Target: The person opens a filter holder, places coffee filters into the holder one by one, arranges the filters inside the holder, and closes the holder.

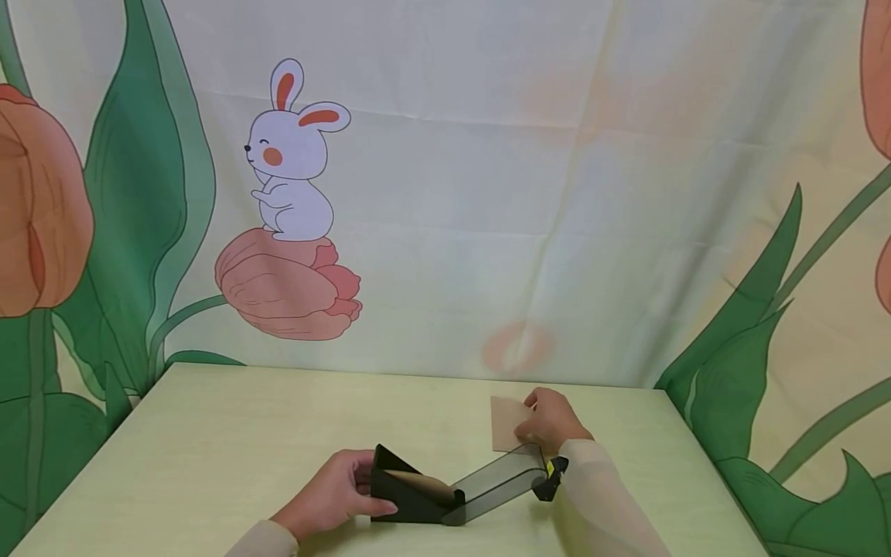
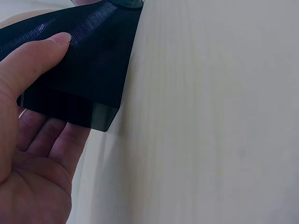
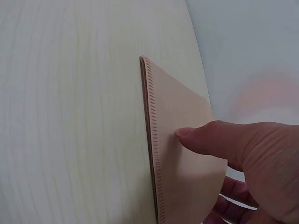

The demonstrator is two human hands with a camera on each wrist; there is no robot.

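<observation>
My left hand point(image 1: 337, 493) grips a black coffee filter holder point(image 1: 407, 499) by its end, thumb on the near side and fingers behind. Its smoky see-through lid point(image 1: 494, 483) is swung out to the right. Brown paper point(image 1: 418, 483) shows inside the holder. In the left wrist view, the thumb lies on the ribbed black wall point(image 2: 93, 56). Beyond the lid, my right hand point(image 1: 554, 424) pinches a thin stack of brown paper coffee filters point(image 1: 506, 427). The right wrist view shows their crimped edge point(image 3: 154, 140), with the thumb on top and other fingers mostly hidden beneath.
A black end piece with a yellow mark point(image 1: 551, 476) sits at the lid's far end, beside the right sleeve point(image 1: 605, 495). The pale wood-grain table point(image 1: 278, 418) runs back to a hanging cloth point(image 1: 431, 271) printed with a rabbit and tulips.
</observation>
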